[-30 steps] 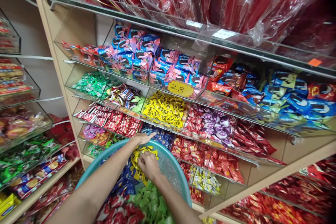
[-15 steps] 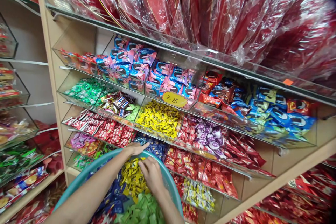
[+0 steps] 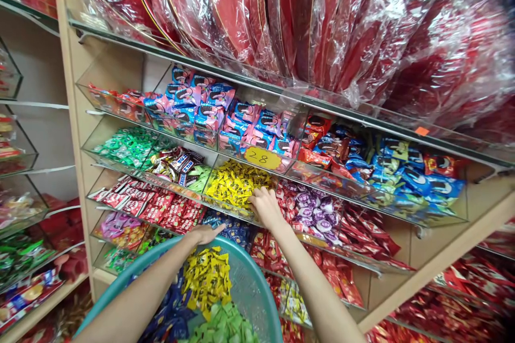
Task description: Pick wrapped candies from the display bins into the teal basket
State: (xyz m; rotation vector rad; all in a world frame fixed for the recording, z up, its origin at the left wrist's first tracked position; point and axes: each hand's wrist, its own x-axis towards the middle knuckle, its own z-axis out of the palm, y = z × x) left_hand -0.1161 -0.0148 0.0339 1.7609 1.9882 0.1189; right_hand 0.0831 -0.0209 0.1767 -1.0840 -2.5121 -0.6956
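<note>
My left hand [image 3: 204,234] grips the far rim of a large teal plastic basin [image 3: 270,292], its thumb pointing right and its fingers partly hidden. Inside the basin lie yellow-wrapped candies [image 3: 207,276], green-wrapped candies [image 3: 225,324] and dark blue packets [image 3: 169,303]. Up on the shelf, my right hand [image 3: 266,206] reaches over the clear front into the bin of yellow candies [image 3: 231,182]. Its fingers are curled down and closed among those candies at the bin's right end; what lies under them is mostly hidden.
Clear dividers separate purple candies [image 3: 316,206], red packets [image 3: 181,211] and green candies [image 3: 126,144] nearby. Above hangs a yellow "28" tag [image 3: 263,158] before pink-and-blue cookie packs [image 3: 209,104]. Red plastic-wrapped goods [image 3: 233,5] fill the top shelf. A wooden upright [image 3: 72,118] stands left.
My right hand has left the basin and moved up and right into the yellow candy bin. My left hand stays at the basin rim. The view has shifted slightly.
</note>
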